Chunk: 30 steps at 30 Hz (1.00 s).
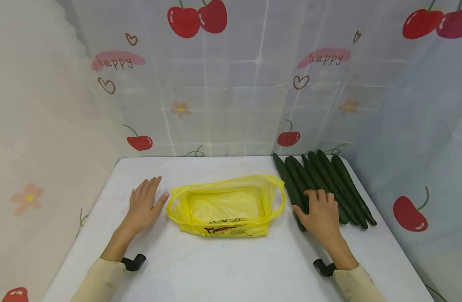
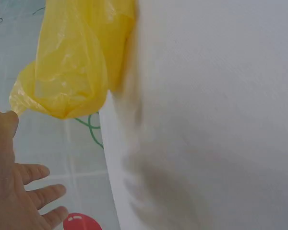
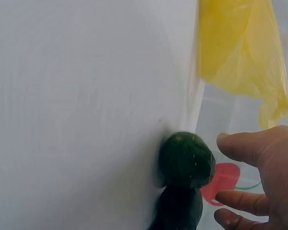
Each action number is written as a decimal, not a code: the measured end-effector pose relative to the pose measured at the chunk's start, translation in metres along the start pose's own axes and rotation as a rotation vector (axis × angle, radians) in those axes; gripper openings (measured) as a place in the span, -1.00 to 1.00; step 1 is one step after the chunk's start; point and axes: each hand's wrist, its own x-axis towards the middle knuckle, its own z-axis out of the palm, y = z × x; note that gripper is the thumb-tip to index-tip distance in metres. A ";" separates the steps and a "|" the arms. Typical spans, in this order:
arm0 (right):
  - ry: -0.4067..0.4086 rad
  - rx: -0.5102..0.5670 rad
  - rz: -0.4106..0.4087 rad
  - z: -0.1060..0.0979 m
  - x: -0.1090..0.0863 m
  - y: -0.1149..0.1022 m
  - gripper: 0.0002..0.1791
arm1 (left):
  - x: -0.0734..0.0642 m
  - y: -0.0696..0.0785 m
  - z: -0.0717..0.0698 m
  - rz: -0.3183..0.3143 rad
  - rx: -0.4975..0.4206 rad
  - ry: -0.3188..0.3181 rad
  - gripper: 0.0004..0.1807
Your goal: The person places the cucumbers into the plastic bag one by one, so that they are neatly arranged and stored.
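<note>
Quantity of cucumbers (image 1: 330,184): seven, counted at their far ends. Location: right side of the table (image 1: 231,268), side by side, far ends at the table's far edge, near ends pointing toward the person. Part of the group lies behind the right hand, so the near ends cannot all be counted. The right-wrist view shows two cucumber ends.

Quantity of yellow plastic bags (image 1: 227,201): one. Location: middle of the table, mouth spread wide and facing up. Handles: two, a left handle (image 1: 168,208) and a right handle (image 1: 283,205). Dark print (image 1: 225,230) marks the near wall.

Hands: two. The left hand (image 1: 145,209) is positioned left of the bag, fingers extended, thumb near the left handle; it grips nothing. The right hand (image 1: 321,214) is positioned over the near part of the cucumbers, thumb apart from the fingers and not closed around any cucumber. Contact between the right fingertips and the cucumbers cannot be determined.

Surrounding items: two light sleeves (image 1: 102,279) and two black wrist fittings (image 1: 134,263), one per arm. A white backdrop (image 1: 234,109) printed with cherries, hearts and two "happy" labels stands behind the far edge.

Obstructions: the bag lies between the left hand and the cucumbers. Its right handle is just beside the leftmost cucumber (image 1: 287,188).
</note>
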 end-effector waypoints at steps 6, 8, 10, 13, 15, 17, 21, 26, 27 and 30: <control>-0.033 -0.004 0.057 0.004 0.001 -0.005 -0.36 | 0.016 0.018 -0.004 0.046 -0.219 -0.026 -0.33; -0.044 -0.001 0.081 0.005 0.002 -0.006 -0.36 | 0.020 0.024 -0.005 0.064 -0.274 -0.024 -0.37; -0.053 -0.006 0.094 0.007 0.003 -0.007 -0.36 | 0.023 0.028 -0.006 0.076 -0.315 -0.023 -0.42; -0.065 -0.009 0.094 0.008 0.004 -0.008 -0.33 | 0.025 0.031 -0.007 0.078 -0.343 -0.043 -0.49; -0.074 -0.017 0.100 0.008 0.005 -0.009 -0.30 | 0.024 0.032 -0.006 0.069 -0.335 -0.063 -0.52; -0.085 -0.020 0.106 0.008 0.006 -0.010 -0.26 | 0.023 0.032 -0.006 0.068 -0.318 -0.072 -0.52; -0.109 -0.033 0.117 0.006 0.009 -0.011 -0.20 | 0.022 0.030 -0.004 0.070 -0.296 -0.077 -0.51; -0.116 -0.032 0.114 0.007 0.010 -0.010 -0.20 | 0.021 0.029 -0.002 0.061 -0.274 -0.065 -0.56; -0.117 -0.030 0.114 0.007 0.010 -0.010 -0.22 | 0.021 0.029 -0.002 0.062 -0.267 -0.058 -0.57; -0.118 -0.026 0.115 0.009 0.012 -0.009 -0.28 | 0.020 0.030 0.000 0.062 -0.258 -0.032 -0.63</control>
